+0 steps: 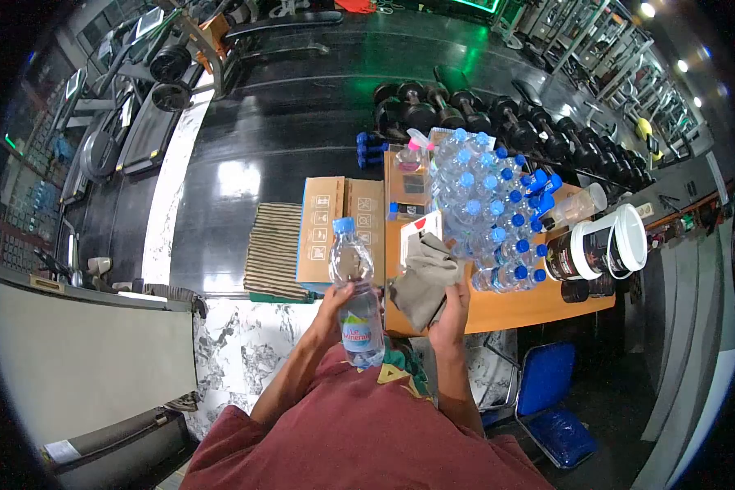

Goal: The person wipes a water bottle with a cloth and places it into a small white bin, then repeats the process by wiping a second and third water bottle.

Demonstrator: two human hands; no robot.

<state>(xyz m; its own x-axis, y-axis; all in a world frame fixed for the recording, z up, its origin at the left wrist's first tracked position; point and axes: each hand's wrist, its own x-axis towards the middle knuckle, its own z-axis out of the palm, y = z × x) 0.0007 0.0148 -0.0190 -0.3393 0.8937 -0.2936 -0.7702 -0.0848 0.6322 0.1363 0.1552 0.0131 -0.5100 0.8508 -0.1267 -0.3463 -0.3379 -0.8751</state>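
My left hand [332, 309] is closed around a clear water bottle [358, 318] with a blue cap, held upright in front of my chest. In my right hand [451, 314] is a grey-green cloth [422, 278], bunched at the top and hanging down at the left. The cloth is apart from the bottle. Just beyond it, a white and red box or card [420, 227] lies on the wooden table [498, 314]. Many similar bottles [482, 196] with blue caps stand packed together on the table, right of the cloth.
A cardboard box [322, 237] and a striped mat [271, 249] are left of the table. White tubs [625, 241] and a clear jar [580, 206] stand at its right. A pink-topped spray bottle [412, 153] is at the back. Dumbbells [465, 106] line the floor behind; a blue chair [547, 384] is lower right.
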